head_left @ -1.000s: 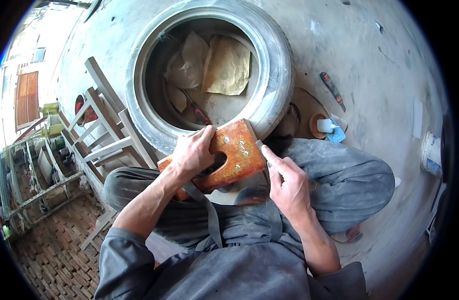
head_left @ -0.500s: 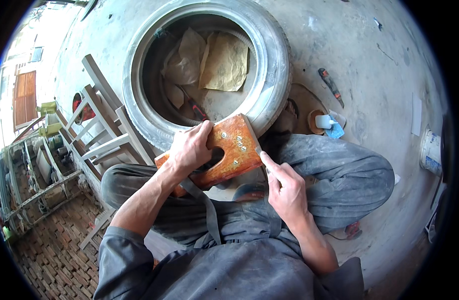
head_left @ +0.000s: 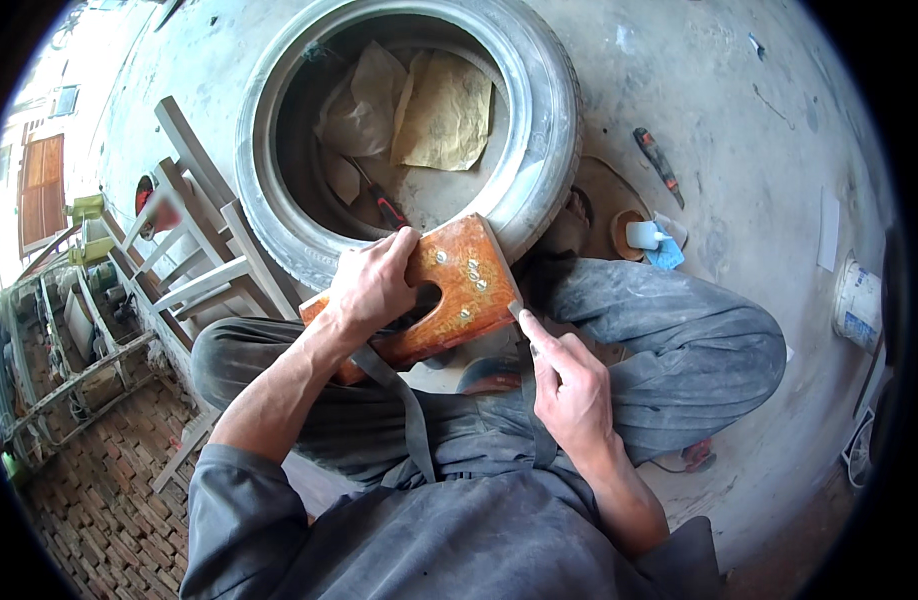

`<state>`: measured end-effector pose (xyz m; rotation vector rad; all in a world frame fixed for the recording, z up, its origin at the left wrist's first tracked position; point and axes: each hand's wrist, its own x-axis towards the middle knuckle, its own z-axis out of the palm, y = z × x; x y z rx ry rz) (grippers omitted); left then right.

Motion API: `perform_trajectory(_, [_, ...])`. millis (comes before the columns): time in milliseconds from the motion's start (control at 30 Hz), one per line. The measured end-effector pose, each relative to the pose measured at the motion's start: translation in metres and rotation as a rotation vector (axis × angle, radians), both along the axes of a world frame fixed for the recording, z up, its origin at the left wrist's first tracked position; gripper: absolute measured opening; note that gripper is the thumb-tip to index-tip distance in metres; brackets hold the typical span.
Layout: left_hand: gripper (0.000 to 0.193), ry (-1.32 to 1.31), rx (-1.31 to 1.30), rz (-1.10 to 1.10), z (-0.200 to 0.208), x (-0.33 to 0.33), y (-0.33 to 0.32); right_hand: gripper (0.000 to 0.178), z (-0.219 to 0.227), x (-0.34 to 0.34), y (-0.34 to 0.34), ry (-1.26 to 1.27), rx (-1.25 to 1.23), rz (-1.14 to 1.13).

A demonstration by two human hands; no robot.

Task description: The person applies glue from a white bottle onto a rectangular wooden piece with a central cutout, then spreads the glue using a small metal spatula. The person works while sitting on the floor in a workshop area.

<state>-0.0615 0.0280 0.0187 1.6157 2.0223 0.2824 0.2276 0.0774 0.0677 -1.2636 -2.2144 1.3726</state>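
An orange-brown wooden board (head_left: 469, 285) with a rounded cutout and pale painted marks is tilted above my lap, its far part against the tire (head_left: 534, 190). My left hand (head_left: 371, 287) is closed round the board beside the cutout, thumb on top. At the board's right edge, my right hand (head_left: 571, 385) has its index finger stretched along a small flat grey piece (head_left: 516, 309), the other fingers curled under. The tip of that piece touches the board's near right corner; the rest is hidden by my fingers.
Inside the tire lie a sheet of tan sandpaper (head_left: 444, 115), a pale bag (head_left: 364, 105) and a red-and-black screwdriver (head_left: 387, 207). A utility knife (head_left: 659, 168) and a small white bottle (head_left: 643, 236) lie right. Grey wooden frames (head_left: 209, 270) stand left, a white bucket (head_left: 859, 305) far right.
The board and both hands shift slightly in the picture, along with the whole scene. The grey piece stays at the board's right edge, a little nearer its lower corner. Both grips look the same.
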Motion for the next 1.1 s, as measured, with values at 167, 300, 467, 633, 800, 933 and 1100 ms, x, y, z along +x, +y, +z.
perform_trajectory(167, [0.033,0.016,0.004,-0.005,-0.002,0.000,-0.002,0.052,-0.007,0.002,-0.001,0.011,0.021,-0.016])
perform_trajectory(300, [0.032,0.011,0.021,-0.024,0.001,0.000,0.000,0.054,-0.006,0.002,0.001,-0.005,0.011,-0.020])
perform_trajectory(467, [0.033,0.002,0.048,0.006,-0.003,0.000,-0.002,0.051,-0.006,0.001,0.001,-0.001,0.032,0.012])
perform_trajectory(633, [0.036,0.013,0.020,0.007,-0.001,0.000,-0.001,0.051,-0.012,-0.010,0.009,0.050,0.026,-0.020])
perform_trajectory(800, [0.035,0.015,0.053,0.011,-0.008,-0.002,-0.005,0.051,-0.012,0.002,0.000,0.040,0.013,-0.009])
perform_trajectory(933, [0.033,0.009,0.026,0.006,-0.002,0.000,0.000,0.053,-0.013,-0.010,0.014,0.044,0.014,-0.005])
perform_trajectory(1100, [0.033,0.009,0.081,0.013,-0.006,0.000,-0.003,0.051,-0.018,-0.005,0.011,0.053,0.040,0.002])
